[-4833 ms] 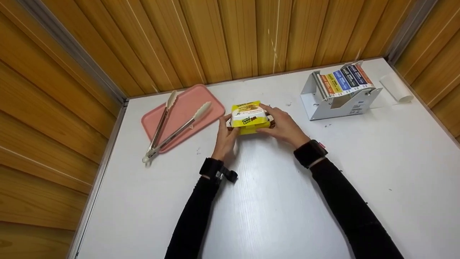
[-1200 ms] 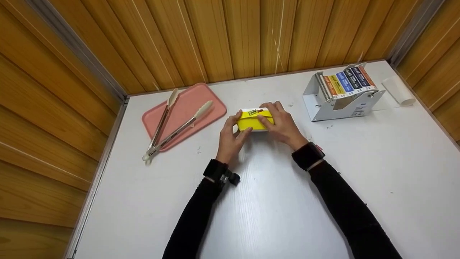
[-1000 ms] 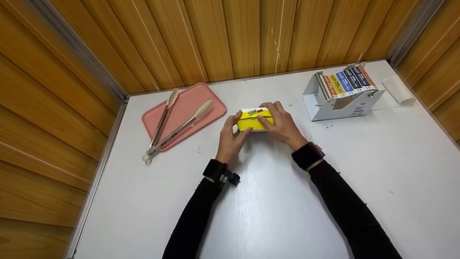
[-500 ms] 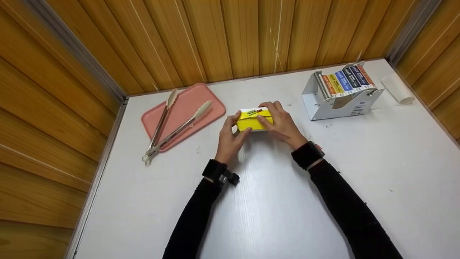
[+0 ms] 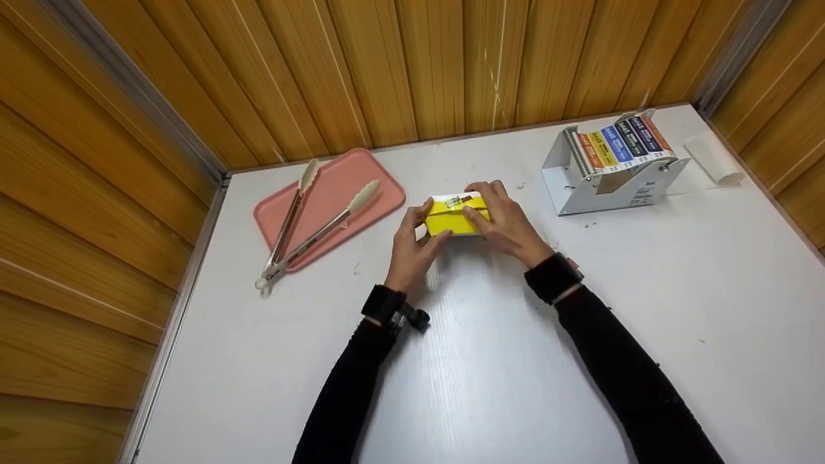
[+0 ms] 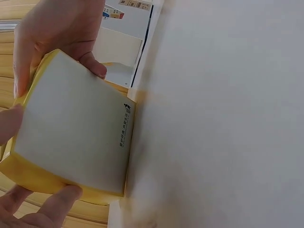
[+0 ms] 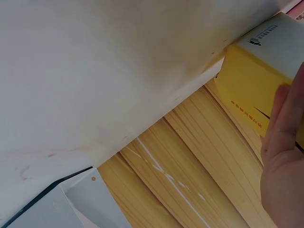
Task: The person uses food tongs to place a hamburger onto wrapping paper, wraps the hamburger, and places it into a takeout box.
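Note:
A yellow and white cardboard burger box (image 5: 449,224) is held between both hands near the middle of the table, its yellow front turned up toward the head camera. My left hand (image 5: 410,254) grips its left end, thumb at the lower front edge. At the other end, my right hand (image 5: 512,229) holds the box with its thumb pressed on the front flap. The left wrist view shows the white underside of the burger box (image 6: 78,126), tilted off the table. A yellow side of the burger box (image 7: 247,80) appears beside my right hand (image 7: 285,175) in the right wrist view.
Left of the hands, metal tongs (image 5: 316,243) with pale tips lie across a pink tray (image 5: 335,177). A white label dispenser (image 5: 612,174) with several coloured rolls stands at the back right, near a curled paper strip (image 5: 714,160). Wood-panelled walls (image 5: 425,71) border the table.
Compared with almost five seconds ago, the box has tipped so its front faces up, and the gap under its lid has closed. Over the last second, hands and box have barely moved.

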{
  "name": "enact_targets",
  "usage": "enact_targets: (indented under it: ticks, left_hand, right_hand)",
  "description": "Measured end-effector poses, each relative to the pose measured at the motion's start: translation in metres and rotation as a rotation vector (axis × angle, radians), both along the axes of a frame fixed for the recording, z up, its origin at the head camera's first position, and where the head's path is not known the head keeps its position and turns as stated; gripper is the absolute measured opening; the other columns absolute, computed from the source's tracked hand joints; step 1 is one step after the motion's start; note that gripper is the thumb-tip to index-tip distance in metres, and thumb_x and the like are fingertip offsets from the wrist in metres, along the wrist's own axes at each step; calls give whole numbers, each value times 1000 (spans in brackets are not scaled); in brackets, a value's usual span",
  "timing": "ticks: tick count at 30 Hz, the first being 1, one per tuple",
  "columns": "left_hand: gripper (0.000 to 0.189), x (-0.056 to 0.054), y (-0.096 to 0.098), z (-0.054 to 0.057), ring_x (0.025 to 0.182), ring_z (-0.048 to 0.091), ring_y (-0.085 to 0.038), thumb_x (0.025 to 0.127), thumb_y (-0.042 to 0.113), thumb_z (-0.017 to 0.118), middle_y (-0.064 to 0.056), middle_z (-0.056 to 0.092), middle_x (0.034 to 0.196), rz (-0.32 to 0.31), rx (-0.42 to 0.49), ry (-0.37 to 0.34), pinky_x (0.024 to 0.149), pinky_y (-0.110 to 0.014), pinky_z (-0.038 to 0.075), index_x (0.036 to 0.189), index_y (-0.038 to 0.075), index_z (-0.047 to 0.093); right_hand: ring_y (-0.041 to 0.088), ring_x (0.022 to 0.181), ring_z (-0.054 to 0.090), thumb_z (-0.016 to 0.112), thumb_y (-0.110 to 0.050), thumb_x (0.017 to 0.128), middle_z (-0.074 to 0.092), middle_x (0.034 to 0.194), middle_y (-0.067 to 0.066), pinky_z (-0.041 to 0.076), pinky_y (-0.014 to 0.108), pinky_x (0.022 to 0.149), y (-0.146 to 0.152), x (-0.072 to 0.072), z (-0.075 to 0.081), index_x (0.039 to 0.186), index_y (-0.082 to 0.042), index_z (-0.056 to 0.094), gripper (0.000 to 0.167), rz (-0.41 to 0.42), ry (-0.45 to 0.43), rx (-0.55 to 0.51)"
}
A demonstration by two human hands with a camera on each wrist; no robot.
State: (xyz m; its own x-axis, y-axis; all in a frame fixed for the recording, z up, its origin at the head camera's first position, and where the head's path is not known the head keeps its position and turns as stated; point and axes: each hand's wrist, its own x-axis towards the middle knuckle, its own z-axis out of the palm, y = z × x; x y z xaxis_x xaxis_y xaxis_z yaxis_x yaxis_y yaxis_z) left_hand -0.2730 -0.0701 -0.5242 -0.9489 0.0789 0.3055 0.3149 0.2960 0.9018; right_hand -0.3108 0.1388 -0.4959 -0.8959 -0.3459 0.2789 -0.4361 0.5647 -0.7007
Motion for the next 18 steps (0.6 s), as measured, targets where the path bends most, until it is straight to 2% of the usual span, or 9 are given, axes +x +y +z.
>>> enact_targets:
  ticks: [8, 14, 18]
  left_hand:
    - [49, 1, 8, -3, 133, 56, -29, 89, 29, 82, -12, 50, 157, 81, -8, 27, 102, -38, 56, 122, 5, 54]
    - [48, 1, 8, -3, 134, 56, -31, 88, 23, 83, -14, 52, 155, 80, -36, 53, 101, -40, 57, 122, 4, 55]
    - [49, 0, 6, -3, 134, 55, -32, 88, 22, 83, -15, 50, 156, 64, -31, 47, 102, -42, 56, 123, 4, 54]
  right_hand:
    - [35, 96, 56, 55, -39, 104, 50, 124, 21, 47, 48, 93, 1, 1, -1, 142, -9, 51, 49, 17, 22, 6]
    - [33, 99, 55, 56, -39, 104, 50, 126, 19, 45, 45, 92, 2, 1, -2, 143, -11, 50, 48, 15, 4, 4]
    - [33, 97, 55, 56, -37, 103, 50, 125, 19, 45, 44, 90, 2, 0, -3, 143, -11, 50, 48, 7, 8, 12]
